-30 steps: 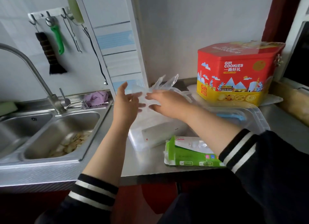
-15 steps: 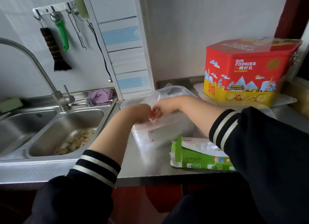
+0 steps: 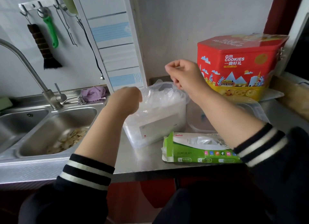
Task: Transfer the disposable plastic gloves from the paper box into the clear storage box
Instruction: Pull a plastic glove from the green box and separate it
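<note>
While the right hand [image 3: 185, 75] hangs above the clear storage box [image 3: 158, 120], its fingers are curled toward the palm; whether a film edge is pinched between them I cannot tell, nothing plainly shows there. Left hand [image 3: 126, 100] sits at the box's sink-side rim, fingers curled down out of sight, so what they hold is hidden; likely steadying the box or tucking plastic in.

Gloves [image 3: 164, 94]: a crumpled translucent heap fills the storage box and stands above its rim at the far end. Judged: the mound needs pressing flat before a lid would seat.

Paper box [image 3: 199, 152], green and white, lies on its side just in front of the storage box, toward the counter edge, torn opening up, with a little plastic showing inside. Placement keeps it within short reach for the next pull. Judged: transfer mostly done, some gloves left.

Clear lid [image 3: 250, 109] lies beside the storage box, away from the sink, partly under the right forearm. Behind it stands a red cookie tin [image 3: 237, 68]. Sink [image 3: 55, 123] lies on the opposite side.
</note>
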Tool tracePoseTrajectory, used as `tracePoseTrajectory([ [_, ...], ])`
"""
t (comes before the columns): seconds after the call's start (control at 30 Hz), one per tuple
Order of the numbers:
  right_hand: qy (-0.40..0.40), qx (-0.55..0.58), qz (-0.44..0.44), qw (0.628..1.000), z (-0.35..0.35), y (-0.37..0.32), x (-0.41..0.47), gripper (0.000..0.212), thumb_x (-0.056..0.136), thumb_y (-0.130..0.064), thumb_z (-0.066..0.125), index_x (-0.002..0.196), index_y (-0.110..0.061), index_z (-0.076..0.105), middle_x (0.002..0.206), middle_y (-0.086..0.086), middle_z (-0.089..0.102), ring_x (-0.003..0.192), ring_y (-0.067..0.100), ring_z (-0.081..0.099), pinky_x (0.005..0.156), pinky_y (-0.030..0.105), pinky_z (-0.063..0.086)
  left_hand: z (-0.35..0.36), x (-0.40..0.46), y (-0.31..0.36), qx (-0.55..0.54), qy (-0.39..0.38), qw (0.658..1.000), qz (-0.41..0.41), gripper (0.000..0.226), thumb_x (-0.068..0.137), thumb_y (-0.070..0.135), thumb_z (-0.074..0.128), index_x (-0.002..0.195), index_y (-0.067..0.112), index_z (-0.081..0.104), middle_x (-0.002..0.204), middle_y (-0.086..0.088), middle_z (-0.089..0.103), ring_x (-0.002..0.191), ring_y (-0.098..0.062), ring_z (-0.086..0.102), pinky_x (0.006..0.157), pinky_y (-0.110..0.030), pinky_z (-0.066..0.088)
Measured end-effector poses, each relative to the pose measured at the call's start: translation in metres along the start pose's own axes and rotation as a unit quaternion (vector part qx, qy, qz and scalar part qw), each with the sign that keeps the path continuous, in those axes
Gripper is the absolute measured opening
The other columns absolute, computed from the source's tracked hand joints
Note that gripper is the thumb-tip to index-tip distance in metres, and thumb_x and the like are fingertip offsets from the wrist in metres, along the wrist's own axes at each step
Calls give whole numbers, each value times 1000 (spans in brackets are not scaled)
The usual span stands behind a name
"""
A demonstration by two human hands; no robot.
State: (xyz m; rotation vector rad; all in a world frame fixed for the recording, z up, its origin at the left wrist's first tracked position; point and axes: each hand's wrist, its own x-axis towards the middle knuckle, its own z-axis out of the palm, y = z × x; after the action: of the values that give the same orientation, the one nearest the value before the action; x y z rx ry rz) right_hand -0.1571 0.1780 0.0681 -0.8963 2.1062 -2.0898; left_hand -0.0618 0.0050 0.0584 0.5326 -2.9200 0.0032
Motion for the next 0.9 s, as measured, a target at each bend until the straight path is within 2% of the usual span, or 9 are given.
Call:
tracePoseTrajectory([
  [0.17, -141, -88, 39, 985, -41, 15, -61, 20, 90, -26, 65, 89, -6, 65, 58, -2, 63, 52, 11, 56, 50, 21, 46, 3, -36, 34, 22, 272, 958, 91, 38, 78, -7, 49, 103, 12, 70, 98, -11, 65, 91, -35, 55, 62, -36, 38],
  [0.27, -190, -262, 86, 942, -53, 46, -93, 18, 81, -39, 72, 88, -22, 68, 80, -6, 70, 75, 9, 65, 75, 33, 55, 26, -56, 57, -83, 358, 920, 137, 28, 73, -3, 48, 90, 9, 66, 89, -11, 62, 78, -34, 57, 52, -34, 39],
  [0.33, -202, -362, 105, 904, -55, 64, -107, 22, 79, -46, 74, 92, -29, 68, 90, -12, 64, 75, 5, 62, 75, 30, 53, 45, -71, 76, -229, 326, 904, 153, 28, 79, 2, 43, 96, 10, 64, 95, -6, 62, 78, -22, 58, 57, -35, 45],
  [0.4, -193, -380, 100, 899, -54, 75, -115, 16, 80, -41, 74, 90, -32, 65, 93, -10, 60, 68, 3, 55, 67, 25, 45, 65, -83, 92, -349, 229, 895, 154, 26, 87, 6, 46, 108, 15, 60, 103, 4, 64, 80, -8, 58, 68, -33, 49],
  [0.53, -154, -413, 57, 896, -53, 80, -121, 5, 84, -23, 67, 87, -27, 65, 91, -4, 57, 83, 17, 56, 68, 29, 41, 108, -91, 107, -391, 7, 909, 145, 43, 94, 29, 60, 134, 22, 44, 125, 10, 62, 114, -6, 58, 94, -34, 48],
  [0.67, -134, -405, 60, 902, -52, 87, -123, 6, 83, -25, 68, 83, -30, 66, 96, -5, 58, 89, 18, 56, 74, 31, 46, 128, -90, 102, -389, -10, 913, 124, 57, 90, 34, 66, 139, 23, 42, 129, 20, 56, 123, -6, 52, 98, -25, 41],
  [0.73, -116, -384, 76, 913, -52, 89, -123, 5, 82, -29, 70, 80, -31, 66, 96, -8, 60, 86, 15, 58, 76, 32, 47, 134, -90, 101, -398, -5, 910, 117, 61, 84, 39, 71, 137, 25, 43, 123, 27, 53, 122, -5, 52, 102, -30, 41],
  [0.8, -84, -389, 74, 914, -50, 91, -122, 9, 84, -32, 70, 76, -28, 66, 88, -9, 60, 81, 14, 59, 73, 30, 46, 139, -91, 101, -390, 8, 913, 118, 68, 78, 50, 70, 136, 28, 44, 121, 30, 53, 122, -8, 53, 103, -39, 42],
  [0.9, -45, -387, 57, 919, -45, 91, -122, 16, 88, -36, 65, 77, -24, 64, 69, -7, 57, 68, 16, 57, 63, 30, 42, 141, -92, 102, -388, 9, 915, 109, 73, 77, 44, 76, 139, 27, 42, 120, 26, 53, 120, -11, 53, 103, -42, 42],
])
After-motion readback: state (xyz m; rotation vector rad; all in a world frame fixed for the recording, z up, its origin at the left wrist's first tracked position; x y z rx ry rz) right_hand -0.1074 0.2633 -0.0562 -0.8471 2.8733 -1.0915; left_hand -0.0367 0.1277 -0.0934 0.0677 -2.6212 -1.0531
